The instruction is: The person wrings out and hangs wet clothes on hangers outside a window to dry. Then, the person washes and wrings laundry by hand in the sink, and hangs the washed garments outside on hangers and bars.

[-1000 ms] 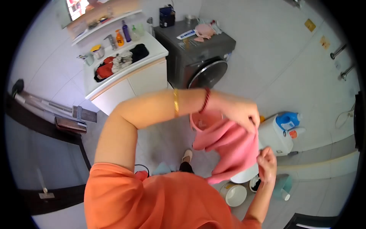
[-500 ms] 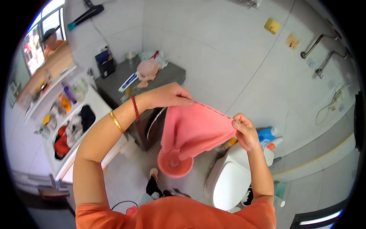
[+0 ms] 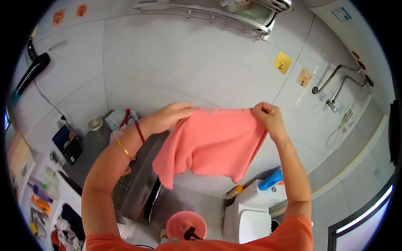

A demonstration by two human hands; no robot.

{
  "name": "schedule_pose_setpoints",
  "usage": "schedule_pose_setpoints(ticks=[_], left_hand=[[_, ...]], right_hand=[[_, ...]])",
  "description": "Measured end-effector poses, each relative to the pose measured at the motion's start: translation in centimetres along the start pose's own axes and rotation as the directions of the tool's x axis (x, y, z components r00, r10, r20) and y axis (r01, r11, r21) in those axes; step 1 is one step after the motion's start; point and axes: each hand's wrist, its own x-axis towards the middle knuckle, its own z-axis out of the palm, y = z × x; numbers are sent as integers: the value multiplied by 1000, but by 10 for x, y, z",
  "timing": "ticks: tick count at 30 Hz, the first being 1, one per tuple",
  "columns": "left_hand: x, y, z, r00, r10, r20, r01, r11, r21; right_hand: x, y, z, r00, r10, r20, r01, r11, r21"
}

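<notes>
A pink towel (image 3: 217, 140) hangs spread out in front of me, with its top edge held between both hands and its lower corners loose in the air. My left hand (image 3: 175, 113) pinches the upper left corner; a red bead bracelet and a gold bangle are on that arm. At the upper right corner, my right hand (image 3: 269, 119) is closed on the towel with the thumb over the edge. Below, on the floor, stands a pink basin (image 3: 169, 226) with something pinkish inside.
A white toilet (image 3: 254, 226) stands at the lower right, with a blue bottle (image 3: 271, 180) on its tank. To the left are a grey counter (image 3: 90, 157) and a sink holding clothes (image 3: 67, 234). A metal rack (image 3: 201, 10) and a yellow hook (image 3: 283, 62) are on the wall.
My view has tilted up towards the wall. Both hands have brought the towel's top edge level, and the towel now hangs more spread out, higher above the basin.
</notes>
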Motion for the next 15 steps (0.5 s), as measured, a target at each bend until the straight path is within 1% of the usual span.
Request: schedule_pose_setpoints(ticks=[2, 3, 5, 8, 10, 12, 14, 15], left_hand=[[40, 12, -22, 991, 129, 25, -132, 972, 195], [60, 18, -32, 995, 83, 59, -97, 947, 306], [99, 30, -52, 995, -17, 99, -37, 853, 520], [144, 51, -64, 1000, 21, 18, -28, 837, 547], [177, 64, -74, 978, 149, -145, -58, 865, 498], [209, 82, -80, 925, 256, -282, -102, 880, 465], [241, 106, -84, 853, 349, -388, -161, 883, 440], [256, 114, -88, 820, 401, -408, -199, 868, 454]], right_hand=[[32, 6, -11, 989, -33, -142, 44, 996, 73], [47, 9, -18, 978, -67, -198, 76, 996, 39], [74, 16, -30, 944, -140, -299, 138, 990, -28], [111, 13, -42, 886, -185, -425, 141, 981, -133], [144, 20, -56, 860, -223, -459, 159, 972, -174], [170, 13, -64, 830, -250, -499, 163, 964, -211], [201, 7, -70, 789, -247, -562, 100, 955, -280], [216, 5, -73, 769, -246, -590, 63, 948, -313]])
